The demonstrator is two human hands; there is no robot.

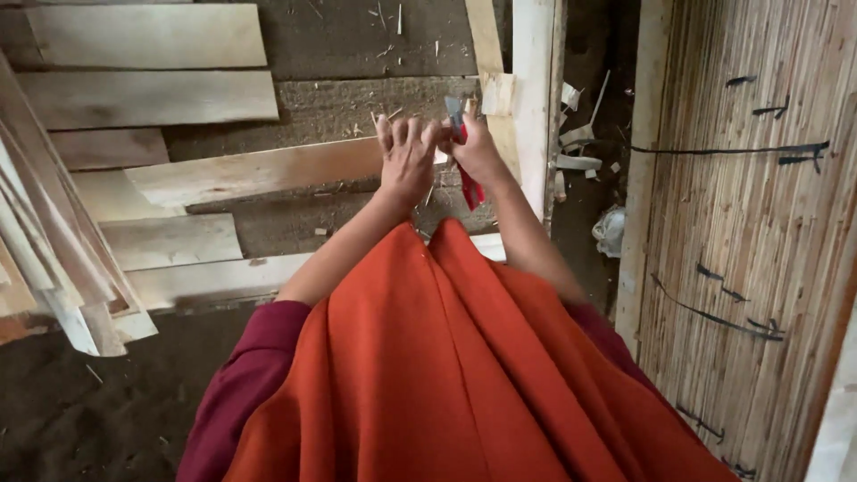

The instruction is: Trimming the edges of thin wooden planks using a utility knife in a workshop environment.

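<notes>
Both my hands are raised together in front of me over an orange cloth [455, 357] draped on my front. My right hand [476, 150] grips a tool with red handles and a grey metal head [462, 143], likely pliers or a cutter. My left hand [406, 159] is beside it, fingers spread upward and touching the right hand near the tool's head. What sits between the fingertips is too small to tell. A long wooden plank [259, 170] lies just behind the left hand.
Several pale wooden planks [143, 36] lie on the dirt floor at the left and back. A leaning stack of boards [54, 259] is at the far left. A woven reed panel [741, 241] with black marks stands at the right, behind a wooden post [534, 98].
</notes>
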